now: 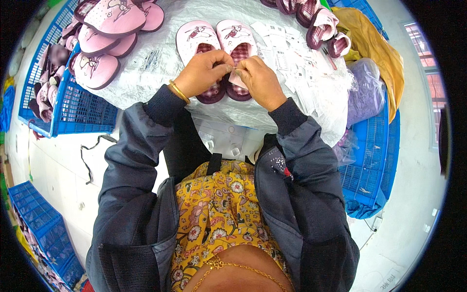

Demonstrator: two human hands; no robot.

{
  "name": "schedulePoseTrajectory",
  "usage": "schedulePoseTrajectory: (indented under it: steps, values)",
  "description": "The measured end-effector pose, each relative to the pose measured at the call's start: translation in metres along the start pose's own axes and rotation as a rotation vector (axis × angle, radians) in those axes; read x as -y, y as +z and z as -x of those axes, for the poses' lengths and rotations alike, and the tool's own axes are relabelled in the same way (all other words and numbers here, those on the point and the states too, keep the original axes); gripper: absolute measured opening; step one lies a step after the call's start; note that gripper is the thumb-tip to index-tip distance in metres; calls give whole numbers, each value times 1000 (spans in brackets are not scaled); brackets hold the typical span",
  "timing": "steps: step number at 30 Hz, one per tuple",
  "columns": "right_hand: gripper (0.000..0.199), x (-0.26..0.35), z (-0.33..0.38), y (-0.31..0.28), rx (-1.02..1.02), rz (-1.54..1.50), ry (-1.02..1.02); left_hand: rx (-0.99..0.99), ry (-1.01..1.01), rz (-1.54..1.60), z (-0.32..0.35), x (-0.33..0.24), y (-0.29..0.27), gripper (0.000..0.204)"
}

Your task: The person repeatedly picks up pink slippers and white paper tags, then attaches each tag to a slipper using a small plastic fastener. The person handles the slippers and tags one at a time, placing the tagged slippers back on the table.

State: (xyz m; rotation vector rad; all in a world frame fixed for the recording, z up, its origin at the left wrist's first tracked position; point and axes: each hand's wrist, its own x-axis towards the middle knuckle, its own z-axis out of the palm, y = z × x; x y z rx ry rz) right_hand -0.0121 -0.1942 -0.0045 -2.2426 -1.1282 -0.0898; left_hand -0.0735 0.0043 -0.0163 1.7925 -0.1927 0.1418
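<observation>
Both hands pinch a small tag (237,78) over the slippers (221,44): left hand (202,73) at 9 o'clock, right hand (260,80) at 3. Risk: a loose pinch drops it among the paper tags (292,58).

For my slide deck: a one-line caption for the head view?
Both hands, left hand and right hand, pinch a small tag over pink slippers.

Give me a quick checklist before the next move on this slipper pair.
1. Pair of slippers side by side on the white sheet: ok.
2. Left hand and right hand both over the heels: ok.
3. Small pale tag pinched at the fingers: ok.
4. Tag fixed to a slipper: cannot tell.
5. Spare tags lying beside the right hand: ok.
6. Blue crate of slippers at the left: ok.
</observation>
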Motion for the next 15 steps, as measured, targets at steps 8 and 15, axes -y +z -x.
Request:
schedulePoseTrajectory:
  steps: [8,15]
  values:
    - [15,-2,4,6,-59,-59,50,-16,60,-251,-3,3,0,13]
    - [13,-1,5,5,-68,-71,11,19,44,-292,-4,7,1,14]
